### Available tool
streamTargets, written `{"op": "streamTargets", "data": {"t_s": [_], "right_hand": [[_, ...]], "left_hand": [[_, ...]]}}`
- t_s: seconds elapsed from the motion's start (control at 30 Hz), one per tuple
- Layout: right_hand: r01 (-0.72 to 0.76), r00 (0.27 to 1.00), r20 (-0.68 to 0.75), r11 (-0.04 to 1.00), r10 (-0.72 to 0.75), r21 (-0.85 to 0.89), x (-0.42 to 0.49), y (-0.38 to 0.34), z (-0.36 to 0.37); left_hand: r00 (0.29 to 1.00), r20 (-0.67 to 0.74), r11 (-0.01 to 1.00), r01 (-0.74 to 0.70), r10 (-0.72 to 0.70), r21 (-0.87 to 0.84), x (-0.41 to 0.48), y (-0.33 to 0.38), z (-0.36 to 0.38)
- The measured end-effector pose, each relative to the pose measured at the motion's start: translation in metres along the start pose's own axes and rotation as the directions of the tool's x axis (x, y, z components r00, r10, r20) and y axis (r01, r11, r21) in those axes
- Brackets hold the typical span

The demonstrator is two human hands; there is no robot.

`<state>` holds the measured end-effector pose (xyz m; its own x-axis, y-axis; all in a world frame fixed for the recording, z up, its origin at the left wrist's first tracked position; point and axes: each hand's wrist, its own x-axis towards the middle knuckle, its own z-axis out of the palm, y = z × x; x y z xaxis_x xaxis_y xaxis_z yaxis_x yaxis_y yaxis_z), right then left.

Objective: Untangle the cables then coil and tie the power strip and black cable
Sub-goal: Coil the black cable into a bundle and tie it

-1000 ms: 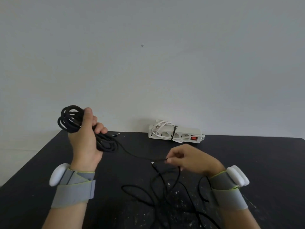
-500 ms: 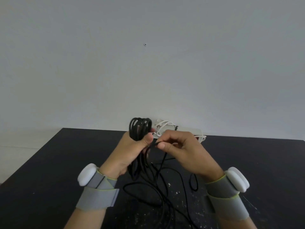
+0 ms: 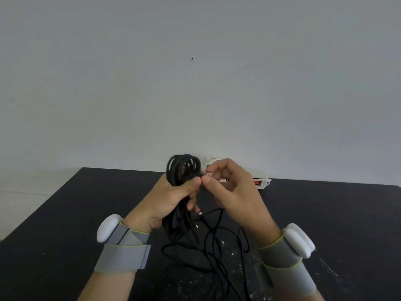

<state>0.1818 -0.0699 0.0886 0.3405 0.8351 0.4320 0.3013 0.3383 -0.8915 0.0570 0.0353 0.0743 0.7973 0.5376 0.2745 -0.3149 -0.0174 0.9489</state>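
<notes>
Head view: the black cable (image 3: 183,168) is mostly coiled into a narrow bundle held upright over the desk (image 3: 65,224), approx. centre frame, long axis near vertical. Top loop stands above the left hand (image 3: 173,196); lower loops hang below it down toward the desk. Left hand: fingers wrapped round the coil's mid-section, thumb up and pressed on the front of the bundle, back of hand toward the camera, forearm rising from lower left. Right hand (image 3: 234,192) is just beside it, thumb & index finger tips together, pinching a strand of the same cable right at the left thumb tip; other fingers loosely curled, forearm coming in from lower right. The uncoiled remainder (image 3: 214,242) lies in loose crossing loops on the desk between & below the wrists, w/ two small light connector tips (image 3: 200,213) visible under the hands. The white power strip (image 3: 260,178) sits at the desk's far edge by the wall (image 3: 195,94), long axis left-right, red switch (image 3: 257,182) at its right end; left part hidden behind the right hand, a bit of white cord showing there. Each wrist has a grey wristband (image 3: 123,250) w/ a white pod (image 3: 298,240).
</notes>
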Motion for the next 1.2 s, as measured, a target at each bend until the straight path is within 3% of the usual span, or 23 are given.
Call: {"op": "streamTargets", "data": {"t_s": [0.17,0.27,0.47,0.53,0.6,0.7,0.93,1.0,1.1,1.2], "right_hand": [[-0.083,0.912,0.39,0.989,0.127,-0.126,-0.004,0.001,-0.025],[-0.001,0.914,0.396,0.98,0.083,-0.201,-0.003,0.003,-0.017],[0.102,0.932,0.362,0.957,0.003,-0.271,-0.001,0.003,-0.007],[0.115,0.913,0.406,0.971,-0.02,-0.211,-0.001,0.002,-0.01],[0.104,0.904,0.427,0.98,-0.022,-0.17,-0.002,0.0,-0.014],[0.131,0.931,0.363,0.959,-0.031,-0.253,-0.002,0.0,-0.016],[0.2,0.95,0.304,0.878,-0.066,-0.435,0.0,0.006,-0.013],[0.157,0.962,0.264,0.936,-0.072,-0.315,-0.001,0.006,-0.013],[0.128,0.991,0.051,0.991,-0.126,-0.042,0.002,0.002,-0.016],[0.185,0.983,-0.004,0.98,-0.186,-0.078,0.002,-0.002,-0.021]], "left_hand": [[0.93,-0.367,0.982,-0.069,0.0,-0.175,0.006,0.002,0.004],[0.909,-0.417,0.979,-0.065,-0.022,-0.194,0.006,0.002,0.006],[0.943,-0.333,0.97,-0.065,-0.016,-0.233,0.006,0.001,0.008],[0.949,-0.313,0.977,-0.086,0.021,-0.197,0.005,0.001,0.012],[0.939,-0.343,0.978,-0.091,0.022,-0.185,0.006,0.0,0.015],[0.922,-0.386,0.972,-0.065,-0.027,-0.224,0.007,-0.001,0.013],[0.967,-0.226,0.97,0.06,-0.115,-0.234,0.005,0.0,0.013],[0.972,-0.192,0.975,0.098,-0.137,-0.201,0.005,-0.001,0.013],[0.984,-0.071,0.986,0.16,-0.164,-0.051,0.001,-0.002,0.01],[0.973,0.1,0.974,0.194,-0.206,0.118,-0.003,-0.002,0.007]]}}
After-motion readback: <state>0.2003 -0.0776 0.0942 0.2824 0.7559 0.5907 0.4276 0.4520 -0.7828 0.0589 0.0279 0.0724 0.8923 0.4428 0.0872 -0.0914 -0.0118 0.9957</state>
